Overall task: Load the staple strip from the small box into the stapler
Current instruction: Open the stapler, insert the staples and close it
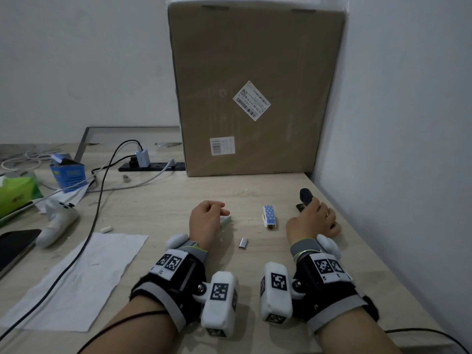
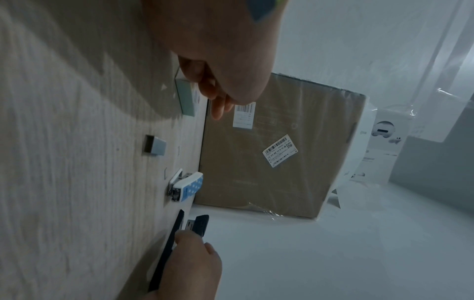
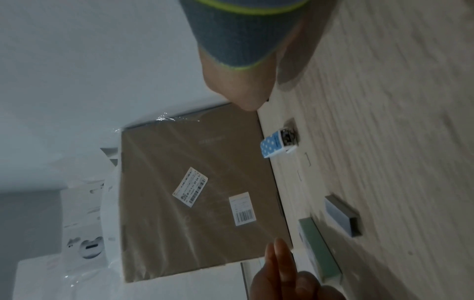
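- Pale wooden desk in a white-walled corner carries the staple strip. It lies loose and flat, touched by neither hand, between the two wrists.
- From the strip, the small box sits near at 10 o'clock. The left hand holds it, fingers curled over its top.
- At 2 o'clock, farther off, the right hand grips the black stapler, whose top arm stands tilted up off the base.
- A blue dotted stapler lies untouched at 1 o'clock, between the strip and the black one.
- My reading is that the strip is already out of the box, so loading comes next: let go of the box and pinch the strip by its long sides.
- Keep the black stapler pinned open with the right hand, and lay the strip legs-down along the channel. Squeezing its middle may snap it.
- The left wrist view shows what the head view hides: the gap between the black base and the raised arm, with a right fingertip in it.
- The right wrist view shows the strip's hollow end and the box's green side, but none of the right hand's fingers.
- At 12 o'clock a big cardboard box stands against the wall.
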A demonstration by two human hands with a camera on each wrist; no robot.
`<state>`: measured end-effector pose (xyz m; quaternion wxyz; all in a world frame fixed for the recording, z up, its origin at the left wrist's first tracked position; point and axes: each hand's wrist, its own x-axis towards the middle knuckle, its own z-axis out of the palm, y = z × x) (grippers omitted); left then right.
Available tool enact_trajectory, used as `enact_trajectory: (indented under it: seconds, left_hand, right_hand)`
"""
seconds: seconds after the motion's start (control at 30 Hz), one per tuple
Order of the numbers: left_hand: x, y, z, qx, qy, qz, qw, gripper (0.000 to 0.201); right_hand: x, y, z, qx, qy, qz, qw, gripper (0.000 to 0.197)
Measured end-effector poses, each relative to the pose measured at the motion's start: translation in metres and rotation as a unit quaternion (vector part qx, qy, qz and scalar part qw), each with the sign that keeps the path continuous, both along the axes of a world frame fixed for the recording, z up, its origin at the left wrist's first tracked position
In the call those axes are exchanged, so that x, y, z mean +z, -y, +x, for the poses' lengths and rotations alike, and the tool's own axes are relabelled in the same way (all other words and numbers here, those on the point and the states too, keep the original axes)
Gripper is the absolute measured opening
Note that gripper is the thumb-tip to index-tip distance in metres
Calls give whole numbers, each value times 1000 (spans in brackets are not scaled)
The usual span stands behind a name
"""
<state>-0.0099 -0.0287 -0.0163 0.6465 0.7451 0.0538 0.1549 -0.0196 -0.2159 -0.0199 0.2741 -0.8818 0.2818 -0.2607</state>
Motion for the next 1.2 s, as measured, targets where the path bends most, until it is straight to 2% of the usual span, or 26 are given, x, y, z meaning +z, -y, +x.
enact_trajectory:
  seconds: [0.2, 0.4, 0.5, 0.57, 0.73, 0.8, 0.93, 1.2]
  left_hand:
    - [3, 1, -4, -23, -7, -3, 1000, 23]
    - [6, 4, -6, -51, 0, -25, 998, 24]
    - [6, 5, -8, -71, -2, -45, 996, 25]
    - [5, 7, -9, -98, -8, -57, 994, 32]
    - [2, 10, -9, -151, 4, -110, 982, 58]
    - [1, 11, -7, -172, 13, -114, 978, 53]
    - [1, 12, -10, -199, 33, -104, 974, 29]
    - [-1, 12, -13, -199, 57, -129, 970, 18]
  right_hand:
    - [3, 12, 1, -31, 0, 27, 999, 40]
    - [7, 15, 0, 9, 77, 58, 995, 43]
    - [12, 4, -3, 93, 193, 61, 975, 39]
    - [15, -5, -7, 161, 238, 81, 954, 38]
    - [16, -28, -15, 341, 228, 80, 908, 40]
    - [15, -33, -18, 368, 225, 103, 896, 41]
    - [12, -32, -16, 366, 214, 105, 899, 42]
    - [13, -31, -19, 351, 185, 69, 915, 31]
